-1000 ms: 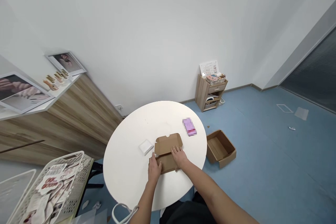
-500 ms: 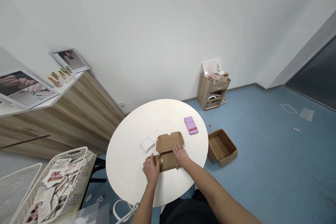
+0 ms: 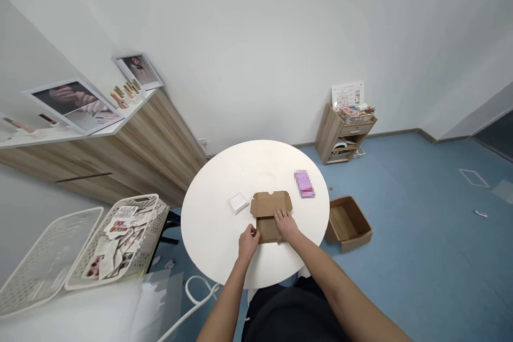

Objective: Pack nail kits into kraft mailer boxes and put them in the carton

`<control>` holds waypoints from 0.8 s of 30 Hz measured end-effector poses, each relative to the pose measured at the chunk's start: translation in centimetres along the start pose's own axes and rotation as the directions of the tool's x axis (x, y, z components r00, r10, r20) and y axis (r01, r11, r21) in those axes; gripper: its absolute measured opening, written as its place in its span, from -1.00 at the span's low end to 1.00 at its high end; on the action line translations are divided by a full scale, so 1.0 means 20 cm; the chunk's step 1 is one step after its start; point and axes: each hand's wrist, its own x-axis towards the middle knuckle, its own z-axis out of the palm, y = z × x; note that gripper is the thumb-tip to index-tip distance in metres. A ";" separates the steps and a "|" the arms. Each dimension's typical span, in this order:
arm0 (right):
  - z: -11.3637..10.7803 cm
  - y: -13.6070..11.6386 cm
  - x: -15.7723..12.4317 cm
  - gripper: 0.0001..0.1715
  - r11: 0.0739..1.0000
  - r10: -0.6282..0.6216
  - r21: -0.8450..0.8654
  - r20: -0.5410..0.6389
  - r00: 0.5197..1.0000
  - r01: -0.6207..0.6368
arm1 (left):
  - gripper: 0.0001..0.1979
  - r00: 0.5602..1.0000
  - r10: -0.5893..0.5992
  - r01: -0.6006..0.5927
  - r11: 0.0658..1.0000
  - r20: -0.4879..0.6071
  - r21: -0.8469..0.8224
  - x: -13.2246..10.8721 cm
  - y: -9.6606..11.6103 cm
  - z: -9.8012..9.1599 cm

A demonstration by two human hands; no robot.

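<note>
On a round white table (image 3: 208, 246), a small cardboard box (image 3: 267, 232) is laid, lid folded back. Its left wall is pinched by the left hand (image 3: 248, 242), fingers curled; its right side is touched by the right hand (image 3: 285, 225), fingers nearly straight, nothing gripped. Nearby, a blurred purple item (image 3: 304, 184) is placed to the right, a white square packet (image 3: 238, 202) to the left.

Box (image 3: 266, 230) on table (image 3: 216, 230), right of middle; packet (image 3: 239, 202) just left of it; blurred item (image 3: 304, 184) near far-right edge; carton (image 3: 355, 243) on floor (image 3: 417, 235) off right edge; basket (image 3: 151, 241) off left edge.
</note>
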 end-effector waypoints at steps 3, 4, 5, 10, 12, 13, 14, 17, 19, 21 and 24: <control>-0.01 0.00 -0.01 0.59 1.000 0.003 -0.024 0.017 1.000 -0.003 | -0.77 1.000 0.015 -0.017 0.998 0.023 0.056 -0.01 0.05 0.02; -0.01 0.00 -0.01 0.60 1.000 -0.001 -0.022 0.016 1.000 0.001 | -0.76 0.999 0.023 -0.025 0.998 0.036 0.058 -0.01 0.06 0.02; -0.01 0.00 -0.01 0.60 1.000 -0.007 -0.015 0.012 1.000 0.007 | -0.75 0.998 0.032 -0.036 0.997 0.053 0.062 -0.01 0.07 0.02; 0.00 0.00 -0.01 0.62 1.000 -0.011 0.011 0.010 1.000 0.011 | -0.91 0.996 0.007 -0.027 0.975 0.090 0.219 0.02 0.08 0.01; 0.00 0.00 0.00 0.61 1.000 -0.012 0.004 0.004 1.000 0.012 | -0.85 0.994 -0.082 0.062 0.972 0.077 0.229 0.04 0.08 0.03; 0.01 0.00 0.00 0.60 1.000 -0.015 -0.003 -0.005 1.000 0.015 | -0.82 0.988 -0.140 0.121 0.968 0.071 0.221 0.05 0.08 0.04; 0.01 0.00 0.00 0.60 1.000 -0.018 -0.009 -0.014 1.000 0.018 | -0.82 0.979 -0.194 0.175 0.961 0.067 0.216 0.06 0.07 0.04; 0.02 0.00 0.00 0.60 0.999 -0.037 -0.005 -0.026 0.999 0.036 | -0.94 0.968 -0.246 0.226 0.945 0.059 0.238 0.07 0.06 0.07; 0.03 0.00 0.01 0.61 0.999 -0.047 0.021 -0.030 0.998 0.048 | -0.92 0.980 -0.195 0.174 0.945 0.050 0.275 0.07 0.05 0.08; 0.04 0.00 0.01 0.62 0.998 -0.039 0.043 -0.035 0.999 0.040 | -0.88 0.989 -0.142 0.123 0.945 0.040 0.303 0.07 0.04 0.09; 0.04 0.01 0.03 0.61 0.998 -0.021 0.050 -0.032 0.999 0.023 | -0.86 0.995 -0.092 0.077 0.952 0.035 0.295 0.10 0.03 0.11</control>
